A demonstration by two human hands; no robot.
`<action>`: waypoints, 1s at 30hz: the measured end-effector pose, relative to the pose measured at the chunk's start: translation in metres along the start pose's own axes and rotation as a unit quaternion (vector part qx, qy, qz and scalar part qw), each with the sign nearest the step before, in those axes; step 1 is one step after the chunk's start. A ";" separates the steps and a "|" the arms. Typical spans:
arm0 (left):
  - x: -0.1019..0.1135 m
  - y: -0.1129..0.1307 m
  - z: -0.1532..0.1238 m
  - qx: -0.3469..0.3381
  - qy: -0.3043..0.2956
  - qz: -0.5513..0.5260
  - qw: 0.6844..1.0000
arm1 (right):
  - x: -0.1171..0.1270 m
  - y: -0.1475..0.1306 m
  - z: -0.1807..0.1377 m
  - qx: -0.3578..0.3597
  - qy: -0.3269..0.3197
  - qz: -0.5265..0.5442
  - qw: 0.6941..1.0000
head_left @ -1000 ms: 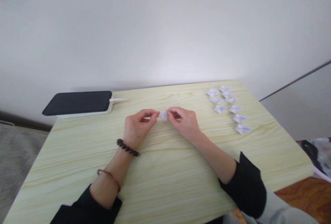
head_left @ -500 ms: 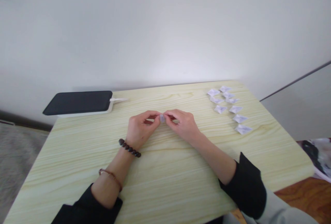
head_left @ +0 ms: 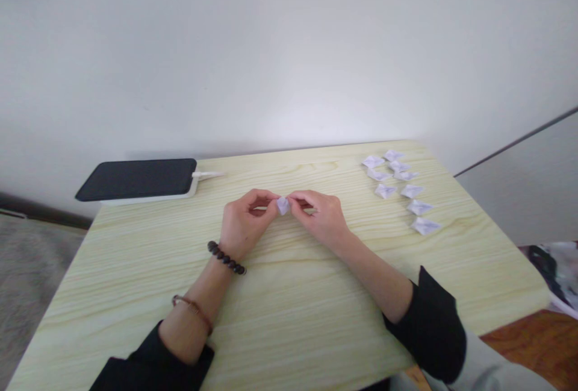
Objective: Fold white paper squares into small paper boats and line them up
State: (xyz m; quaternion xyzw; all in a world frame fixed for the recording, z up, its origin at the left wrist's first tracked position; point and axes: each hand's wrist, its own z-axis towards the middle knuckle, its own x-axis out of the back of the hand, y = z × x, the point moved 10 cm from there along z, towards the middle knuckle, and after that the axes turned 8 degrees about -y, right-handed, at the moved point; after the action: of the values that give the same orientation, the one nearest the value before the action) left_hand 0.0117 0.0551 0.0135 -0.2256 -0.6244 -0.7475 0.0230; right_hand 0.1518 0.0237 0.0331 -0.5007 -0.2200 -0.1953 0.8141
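A small folded white paper piece (head_left: 282,205) is held above the middle of the table, its lower end narrowing to a point. My left hand (head_left: 249,220) pinches its left side between thumb and forefinger. From the other side, my right hand (head_left: 318,215) pinches its right edge in the same way. To the right lie several folded paper boats (head_left: 423,226), loosely grouped on the tabletop, and none of them touches either hand.
A black-screened phone (head_left: 139,179) rests on a white block at the table's back left, with a white cable (head_left: 208,175) plugged in. The light wood table (head_left: 280,312) stands against a pale wall (head_left: 289,65). Patterned fabric (head_left: 555,273) shows beyond the right edge.
My fingertips have moved slightly apart, and more of the folded paper shows between them, now wider with a pointed lower end. The boats and phone have not moved.
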 end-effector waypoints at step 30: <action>0.004 -0.008 0.004 -0.018 0.019 -0.257 0.966 | 0.002 -0.003 0.003 0.047 -0.003 0.002 0.999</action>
State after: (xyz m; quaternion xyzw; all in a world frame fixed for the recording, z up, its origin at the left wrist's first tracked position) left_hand 0.0071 0.0620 0.0077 -0.0441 -0.6470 -0.7438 -0.1619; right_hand 0.1519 0.0249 0.0377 -0.4629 -0.2302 -0.1815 0.8365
